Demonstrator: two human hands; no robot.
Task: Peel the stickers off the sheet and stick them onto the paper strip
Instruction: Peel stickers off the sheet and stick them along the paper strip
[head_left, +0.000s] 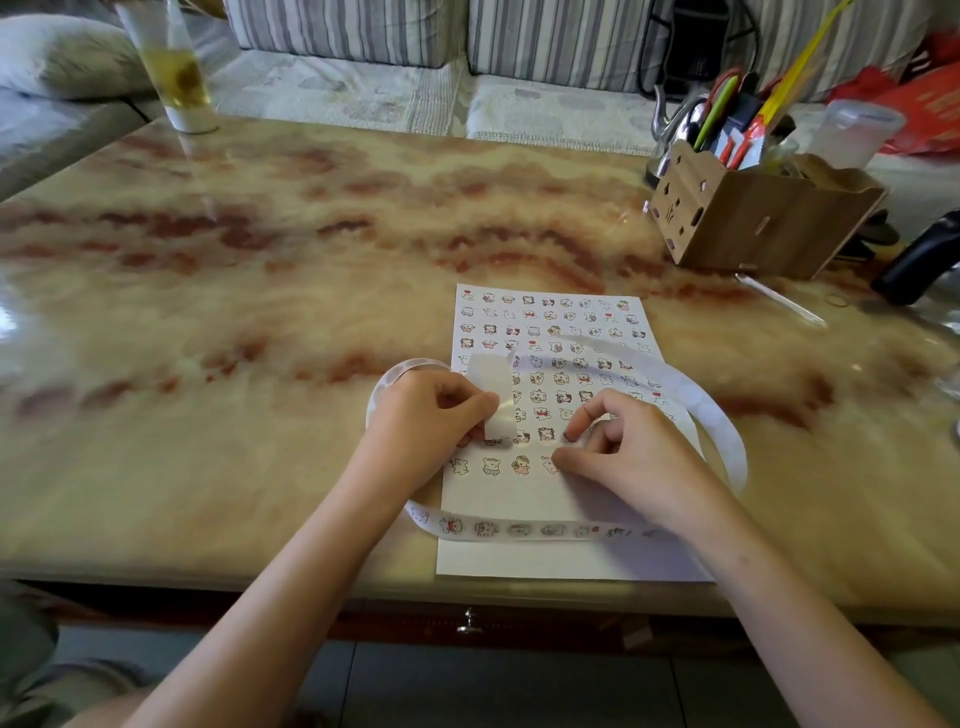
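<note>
Sticker sheet lies near table's front edge; left grip pinches paper strip; right grip unclear.

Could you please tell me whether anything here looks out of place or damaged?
Nothing looks spilled or damaged. The only untidy thing is the strip, which curls in a loose loop over the sheet and lies across its rows of stickers instead of flat. The left hand holds one end of it.
</note>
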